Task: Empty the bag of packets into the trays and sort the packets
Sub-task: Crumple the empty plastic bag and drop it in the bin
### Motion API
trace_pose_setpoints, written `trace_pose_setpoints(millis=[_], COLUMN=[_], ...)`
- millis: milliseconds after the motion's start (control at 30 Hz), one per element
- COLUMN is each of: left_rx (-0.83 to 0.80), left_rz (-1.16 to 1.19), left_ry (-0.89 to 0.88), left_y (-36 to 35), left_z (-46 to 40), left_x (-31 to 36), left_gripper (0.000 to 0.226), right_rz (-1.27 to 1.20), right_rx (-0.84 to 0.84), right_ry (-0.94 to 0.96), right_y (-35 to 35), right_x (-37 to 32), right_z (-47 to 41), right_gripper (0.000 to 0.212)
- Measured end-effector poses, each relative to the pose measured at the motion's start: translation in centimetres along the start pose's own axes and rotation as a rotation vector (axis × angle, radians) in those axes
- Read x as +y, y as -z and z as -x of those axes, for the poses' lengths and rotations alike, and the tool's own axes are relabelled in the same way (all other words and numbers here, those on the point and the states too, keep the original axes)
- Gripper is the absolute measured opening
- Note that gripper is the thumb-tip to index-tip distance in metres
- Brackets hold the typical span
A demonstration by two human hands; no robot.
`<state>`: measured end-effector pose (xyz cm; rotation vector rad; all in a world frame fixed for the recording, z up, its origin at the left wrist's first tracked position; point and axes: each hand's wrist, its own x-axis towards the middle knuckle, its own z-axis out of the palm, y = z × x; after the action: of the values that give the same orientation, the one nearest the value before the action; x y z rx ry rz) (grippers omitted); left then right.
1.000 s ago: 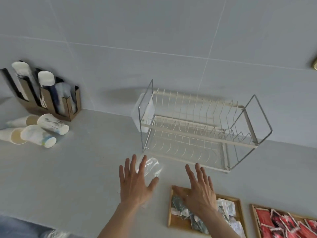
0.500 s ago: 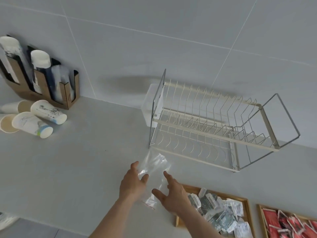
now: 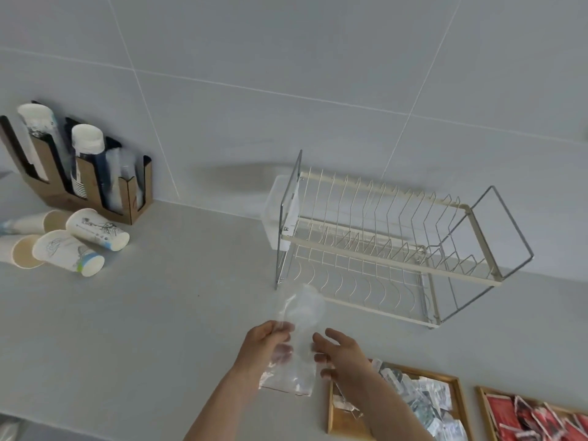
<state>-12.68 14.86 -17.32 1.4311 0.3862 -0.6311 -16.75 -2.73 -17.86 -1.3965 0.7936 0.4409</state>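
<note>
A clear plastic bag (image 3: 297,326) hangs in the air above the counter and looks empty. My left hand (image 3: 264,348) pinches its left side. My right hand (image 3: 342,354) touches its right side with fingers spread. To the right, a wooden tray (image 3: 342,421) holds several grey and white packets (image 3: 426,399). A second wooden tray (image 3: 485,399) at the bottom right corner holds several red packets (image 3: 534,418). My right forearm covers part of the first tray.
A wire dish rack (image 3: 381,246) stands against the tiled wall behind the bag. Paper cups (image 3: 79,243) lie on their sides at the left, in front of a wooden cup holder (image 3: 86,183). The grey counter (image 3: 159,313) spreads between them.
Both hands left the counter and the tray, came together on the bag and lifted it. The view shifted so the rack and trays sit further right.
</note>
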Motion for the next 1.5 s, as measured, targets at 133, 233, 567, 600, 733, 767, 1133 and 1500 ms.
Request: trace_pose_setpoints(millis=[133,233,567,600,733,767,1133,1500], left_rx=[0.01,0.037,-0.045,-0.062,-0.133,-0.147,-0.269,-0.489], left_rz=[0.0,-0.022,-0.097,-0.103,-0.164,-0.175,-0.359,-0.68], left_ry=[-0.09,-0.172,-0.254,-0.248,-0.247,-0.251,-0.29,-0.428], left_y=[-1.0,-1.5,-5.6,-6.4,-10.1,-11.1,-24.0,-43.0], left_z=[0.6,0.9,1.2,1.1,0.7,0.7,4.0,11.8], left_x=[1.4,1.9,2.5,2.4,1.8,1.6,-1.3,-9.5], left_gripper=[0.02,0.026,0.019,0.019,0.015,0.014,0.005,0.005], right_rz=[-0.053,-0.112,-0.176,-0.187,-0.21,-0.221,-0.429,-0.619], right_rx=[-0.001,0.033,0.141,0.149,0.187,0.2,0.379,0.605], right_ry=[0.102,0.147,0.213,0.218,0.233,0.236,0.238,0.246], right_y=[1.9,3.5,7.9,8.5,11.9,12.9,25.5,42.5], right_x=[-1.2,-2.0,-3.1,-3.0,-2.2,-1.9,3.8,14.6], right_z=[1.0,1.7,3.9,4.3,5.4,5.7,10.5,20.8], right_gripper=[0.021,0.02,0.011,0.01,0.007,0.006,0.008,0.006])
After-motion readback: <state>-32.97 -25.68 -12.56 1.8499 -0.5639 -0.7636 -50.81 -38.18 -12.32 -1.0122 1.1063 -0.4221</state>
